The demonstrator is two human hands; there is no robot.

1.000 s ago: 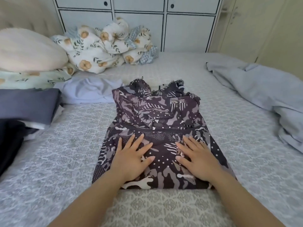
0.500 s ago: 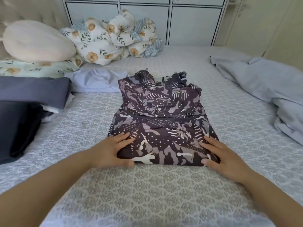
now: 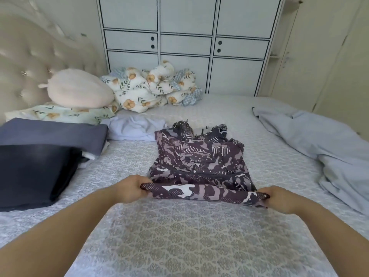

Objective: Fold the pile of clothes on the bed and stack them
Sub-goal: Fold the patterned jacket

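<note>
A purple patterned garment (image 3: 199, 162) lies in the middle of the bed (image 3: 199, 236), partly folded with its neck end away from me. My left hand (image 3: 130, 187) grips its near left corner and my right hand (image 3: 279, 197) grips its near right corner. The near hem is lifted a little off the bed between the two hands. At the left sits a stack of folded clothes: a black piece (image 3: 32, 172) in front, a grey-blue piece (image 3: 52, 134) behind it. A pale lilac garment (image 3: 135, 126) lies unfolded past the stack.
A crumpled light-blue sheet or garment (image 3: 327, 148) covers the right side of the bed. A floral duvet (image 3: 153, 86), a pink cushion (image 3: 79, 90) and a floral pillow (image 3: 65, 114) lie by the headboard. White cupboards (image 3: 185, 47) stand behind the bed.
My hands went from pressing flat on the garment to its near corners, and now they grip those corners and lift the hem. The view has tilted up.
</note>
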